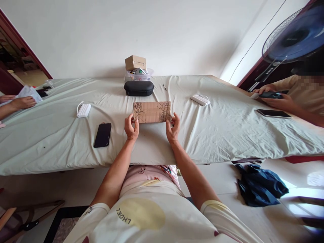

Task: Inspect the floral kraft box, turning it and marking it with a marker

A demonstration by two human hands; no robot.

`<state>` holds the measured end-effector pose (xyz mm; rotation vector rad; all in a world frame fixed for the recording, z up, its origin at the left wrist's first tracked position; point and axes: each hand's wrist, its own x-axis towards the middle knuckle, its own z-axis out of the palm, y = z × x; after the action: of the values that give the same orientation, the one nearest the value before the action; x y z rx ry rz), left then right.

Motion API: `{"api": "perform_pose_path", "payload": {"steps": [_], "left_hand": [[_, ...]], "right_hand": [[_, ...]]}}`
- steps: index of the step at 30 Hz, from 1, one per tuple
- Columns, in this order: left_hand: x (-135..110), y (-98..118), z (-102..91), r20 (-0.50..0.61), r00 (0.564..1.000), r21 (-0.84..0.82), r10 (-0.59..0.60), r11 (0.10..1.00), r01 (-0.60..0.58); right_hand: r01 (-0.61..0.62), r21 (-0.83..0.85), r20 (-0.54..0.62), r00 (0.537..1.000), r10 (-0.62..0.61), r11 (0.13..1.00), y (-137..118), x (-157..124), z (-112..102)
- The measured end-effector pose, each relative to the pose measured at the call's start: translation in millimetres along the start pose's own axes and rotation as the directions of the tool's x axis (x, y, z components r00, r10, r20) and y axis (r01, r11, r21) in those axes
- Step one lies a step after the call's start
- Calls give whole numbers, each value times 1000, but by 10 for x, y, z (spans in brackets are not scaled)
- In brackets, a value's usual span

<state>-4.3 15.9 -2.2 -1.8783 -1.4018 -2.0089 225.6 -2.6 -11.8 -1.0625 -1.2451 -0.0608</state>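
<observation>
Between my hands is a flat brown cardboard box (152, 112) with dark scribbled loops drawn near its corners. My left hand (132, 127) grips its near left corner, thumb on the face and fingers curled behind. At the near right corner my right hand (173, 127) pinches it the same way. Just beyond the box lies a black hard case (138, 88). A black phone (102, 135) rests on the cloth to the left of my left hand.
On the cloth-covered table (60, 141) are two white power banks (84, 110), a plastic tub (150, 73) topped by a small carton (135, 62), and a tablet-like device (273, 113). Other people's hands (25, 102) work at both ends. A fan (293, 38) stands right.
</observation>
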Motion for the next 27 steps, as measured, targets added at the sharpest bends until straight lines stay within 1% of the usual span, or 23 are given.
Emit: {"api": "perform_pose_path", "payload": {"steps": [3,7,13,16,19,21,24,27], "left_hand": [[26,38,-49,-4,997,-39,73,997,-73],[37,23,-57,29,991,-25,131,991,-131],[19,-16,-2,121,988,58,94,993,-101],[22,9,11,137,988,103,75,991,-90],[40,83,-3,145,988,198,49,977,-78],[50,158,-16,175,984,255,37,964,-81],[44,287,-14,263,964,282,31,953,-108],[0,411,32,359,933,264,43,954,-146]], "right_hand": [[53,21,-7,999,-53,998,-85,11,-60],[92,-4,25,995,-92,996,-148,21,-81],[66,-37,47,997,-65,997,-156,50,-44],[61,-47,44,997,-59,997,-151,58,-31],[26,-72,55,998,-22,997,-137,51,-14],[5,-85,62,998,0,996,-122,39,-1],[1,-94,66,998,6,996,-100,19,19],[30,-118,57,998,-23,993,-86,5,37]]}}
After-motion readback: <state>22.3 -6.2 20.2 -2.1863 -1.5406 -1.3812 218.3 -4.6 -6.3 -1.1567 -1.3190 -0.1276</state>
